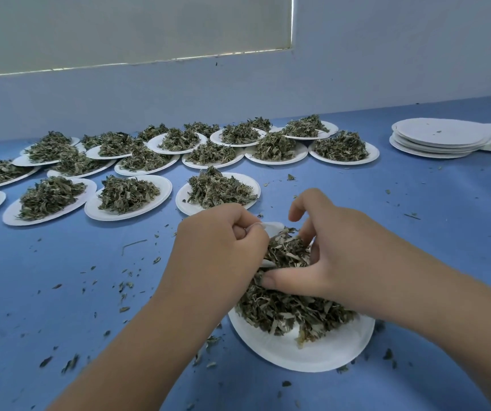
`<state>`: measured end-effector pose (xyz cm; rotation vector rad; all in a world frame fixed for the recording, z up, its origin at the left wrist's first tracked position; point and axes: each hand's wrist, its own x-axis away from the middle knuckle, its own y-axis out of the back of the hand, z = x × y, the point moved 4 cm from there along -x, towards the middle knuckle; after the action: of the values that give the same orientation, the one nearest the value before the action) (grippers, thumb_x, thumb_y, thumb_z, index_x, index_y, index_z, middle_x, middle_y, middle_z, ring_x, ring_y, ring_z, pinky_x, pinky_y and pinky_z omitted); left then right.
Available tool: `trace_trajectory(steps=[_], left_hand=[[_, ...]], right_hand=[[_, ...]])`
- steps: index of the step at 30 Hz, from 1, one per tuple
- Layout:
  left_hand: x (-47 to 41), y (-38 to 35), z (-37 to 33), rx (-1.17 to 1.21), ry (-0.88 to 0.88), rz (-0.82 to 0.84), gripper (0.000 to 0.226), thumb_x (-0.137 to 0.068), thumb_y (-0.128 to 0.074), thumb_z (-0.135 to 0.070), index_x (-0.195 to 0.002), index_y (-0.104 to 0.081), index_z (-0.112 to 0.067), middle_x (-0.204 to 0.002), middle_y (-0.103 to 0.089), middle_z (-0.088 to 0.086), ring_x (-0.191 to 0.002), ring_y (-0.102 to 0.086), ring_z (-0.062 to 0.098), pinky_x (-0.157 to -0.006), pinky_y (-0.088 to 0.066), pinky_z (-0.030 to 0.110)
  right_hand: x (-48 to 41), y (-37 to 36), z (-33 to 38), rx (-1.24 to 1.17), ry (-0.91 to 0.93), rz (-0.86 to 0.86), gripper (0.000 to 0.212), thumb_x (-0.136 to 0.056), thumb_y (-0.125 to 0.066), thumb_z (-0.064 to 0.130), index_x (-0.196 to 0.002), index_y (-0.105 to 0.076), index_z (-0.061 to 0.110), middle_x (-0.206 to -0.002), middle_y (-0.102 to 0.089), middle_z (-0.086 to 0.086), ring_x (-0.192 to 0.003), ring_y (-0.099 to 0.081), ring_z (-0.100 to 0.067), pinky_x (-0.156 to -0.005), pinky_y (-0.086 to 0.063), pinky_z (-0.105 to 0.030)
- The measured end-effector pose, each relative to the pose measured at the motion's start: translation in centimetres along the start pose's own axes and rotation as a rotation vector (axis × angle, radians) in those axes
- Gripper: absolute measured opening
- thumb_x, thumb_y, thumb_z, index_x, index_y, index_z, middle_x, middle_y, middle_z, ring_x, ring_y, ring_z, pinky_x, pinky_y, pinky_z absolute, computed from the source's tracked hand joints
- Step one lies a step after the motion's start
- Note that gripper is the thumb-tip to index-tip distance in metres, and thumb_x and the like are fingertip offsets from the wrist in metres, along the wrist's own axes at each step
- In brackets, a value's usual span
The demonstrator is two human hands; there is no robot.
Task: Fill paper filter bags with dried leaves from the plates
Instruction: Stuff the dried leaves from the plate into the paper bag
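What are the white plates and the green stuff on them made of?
The plates look like matte white paper: thin, dull, with pressed rims. The green stuff looks like dried leaves: crinkled, dull grey-green flakes, with crumbs scattered on the blue table.

Near plate: is looking like white moulded paper; matt and smooth.
Dried leaves: are showing grey-green, crinkled and rough; fully matt, with pale fibrous undersides.
Paper filter bag: only white edges are showing; it is reading as thin, matt paper.
Table top: blue and smooth, it is giving a soft sheen; the material is not telling.
Leaf crumbs: are lying dull and flaky on the blue surface.
Stacked plates: are looking like white matt paper, smooth-faced.
Wall: is appearing painted, pale, matt and even.
Window covering: is showing as a pale greenish sheet, matt; whether cloth or plastic is unclear.
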<state>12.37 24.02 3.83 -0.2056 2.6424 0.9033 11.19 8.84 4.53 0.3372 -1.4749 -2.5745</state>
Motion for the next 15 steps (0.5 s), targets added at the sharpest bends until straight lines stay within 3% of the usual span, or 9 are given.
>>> trace_trajectory(steps=[5,8,11,15], left_hand=[[-0.1,0.3,0.0,0.025,0.003,-0.003,0.021,-0.083,-0.062,-0.016,-0.063,-0.064,-0.019,-0.040,-0.040,-0.009,-0.039,-0.036,0.006,-0.041,-0.032,0.009],[-0.1,0.4,0.1,0.030,0.004,-0.003,0.021,-0.084,-0.063,-0.017,-0.063,-0.065,-0.019,-0.042,-0.041,-0.008,-0.041,-0.036,0.006,-0.042,-0.033,0.010],[-0.2,0.5,0.1,0.020,-0.002,-0.005,0.022,-0.084,-0.062,-0.016,-0.063,-0.065,-0.020,-0.042,-0.041,-0.008,-0.041,-0.035,0.006,-0.042,-0.032,0.010],[0.0,0.5,0.0,0.015,-0.012,0.001,0.021,-0.085,-0.061,-0.015,-0.065,-0.065,-0.020,-0.042,-0.040,-0.009,-0.041,-0.036,0.006,-0.042,-0.032,0.010]], right_hand=[[-0.3,-0.6,0.2,0.041,-0.001,-0.053,0.068,-0.061,-0.073,0.063,-0.106,-0.026,0.043,-0.083,-0.053,0.014,-0.069,-0.052,0.002,-0.058,-0.045,-0.019],[-0.6,-0.6,-0.2,-0.044,0.005,-0.086,0.049,-0.067,-0.074,0.052,-0.102,-0.042,0.040,-0.077,-0.059,0.014,-0.067,-0.055,0.001,-0.061,-0.049,-0.025],[-0.7,-0.1,-0.5,-0.121,0.012,-0.128,0.032,-0.068,-0.072,0.048,-0.093,-0.055,0.037,-0.071,-0.061,0.016,-0.069,-0.056,0.004,-0.057,-0.046,-0.016],[-0.6,0.7,-0.3,-0.159,0.015,-0.124,0.030,-0.061,-0.068,0.054,-0.086,-0.056,0.041,-0.087,-0.056,0.036,-0.075,-0.055,0.010,-0.058,-0.044,-0.011]])
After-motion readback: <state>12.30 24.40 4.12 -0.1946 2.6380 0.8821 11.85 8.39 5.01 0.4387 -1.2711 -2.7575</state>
